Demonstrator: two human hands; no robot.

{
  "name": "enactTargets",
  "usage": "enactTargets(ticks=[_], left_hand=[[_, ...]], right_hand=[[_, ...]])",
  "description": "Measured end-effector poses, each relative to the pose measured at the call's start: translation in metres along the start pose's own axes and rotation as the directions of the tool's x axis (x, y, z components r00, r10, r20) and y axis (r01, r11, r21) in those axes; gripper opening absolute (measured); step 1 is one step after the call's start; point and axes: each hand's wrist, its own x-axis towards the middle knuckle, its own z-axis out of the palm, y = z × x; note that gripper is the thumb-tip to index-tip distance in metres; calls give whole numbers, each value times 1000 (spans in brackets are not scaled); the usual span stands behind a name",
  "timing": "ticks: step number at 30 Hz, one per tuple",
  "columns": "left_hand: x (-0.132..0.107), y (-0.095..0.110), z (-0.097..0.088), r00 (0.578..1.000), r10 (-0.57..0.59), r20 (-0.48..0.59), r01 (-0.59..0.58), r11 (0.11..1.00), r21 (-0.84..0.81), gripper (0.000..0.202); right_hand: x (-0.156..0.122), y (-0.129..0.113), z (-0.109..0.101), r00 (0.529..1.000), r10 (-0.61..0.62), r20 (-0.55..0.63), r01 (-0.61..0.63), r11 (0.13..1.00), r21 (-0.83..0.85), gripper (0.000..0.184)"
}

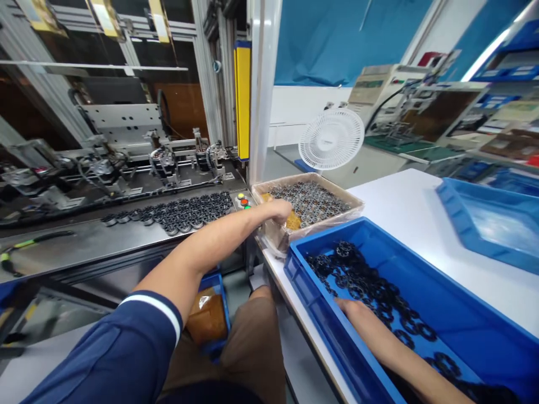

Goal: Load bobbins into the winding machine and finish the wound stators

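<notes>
My left hand (281, 212) is at the near left corner of a plastic-lined cardboard box (349, 211). Its fingers look curled downward, and whatever is in them is hidden. Rows of grey metal ring-shaped parts (314, 199) fill this box, with yellowish pieces (293, 220) beside the hand. My right hand (351, 308) reaches over the near side of a long blue bin (416, 264), close to a loose pile of black ring-shaped parts (357, 275). The right fingertips are out of sight, so their grip is unclear.
On the left, a machine with several fixtures (162, 163) has many black rings (185, 213) on its metal ledge, beside coloured buttons (244, 202). A white fan (332, 139) stands behind the box. Another blue tray (497, 221) lies right on the white table (404, 196).
</notes>
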Motion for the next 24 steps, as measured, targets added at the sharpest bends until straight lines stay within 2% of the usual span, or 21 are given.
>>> enactTargets(ticks=[3,6,8,10,12,14,16,17,18,20,22,24], left_hand=[[-10,-3,-3,989,-71,-127,45,981,-191,33],[-39,-4,-1,938,-129,-321,-14,913,-409,27],[-71,0,8,883,-167,-438,-113,831,-545,22],[-112,8,24,840,-183,-511,-240,719,-652,18],[-157,18,44,831,-165,-531,-346,594,-726,15],[-198,27,63,842,-128,-524,-410,479,-776,15],[-229,32,77,849,-98,-520,-473,300,-829,25],[-239,34,81,845,-96,-526,-491,249,-835,35],[-246,35,84,837,-95,-539,-509,226,-831,46],[-252,39,87,809,-88,-581,-542,269,-796,61],[-252,45,89,789,-77,-609,-567,291,-771,56],[-253,52,91,806,-76,-588,-563,213,-799,48]], right_hand=[[-2,-4,-3,998,-65,-16,64,998,-25,20],[-4,-1,-1,985,-161,-58,161,987,-19,20],[-1,6,1,984,-161,-78,158,987,-36,21],[3,13,1,987,-112,-118,102,991,-83,22],[6,14,-4,966,-99,-238,66,987,-144,23],[5,5,-13,893,-176,-415,100,975,-198,21],[-2,-19,-22,779,-293,-555,184,952,-245,17],[-8,-35,-25,728,-342,-593,229,938,-260,15],[-14,-53,-26,693,-380,-613,274,925,-263,12],[-27,-88,-21,639,-436,-634,380,895,-233,9],[-38,-116,-8,599,-493,-631,502,845,-184,12],[-47,-131,7,567,-548,-615,605,784,-141,18]])
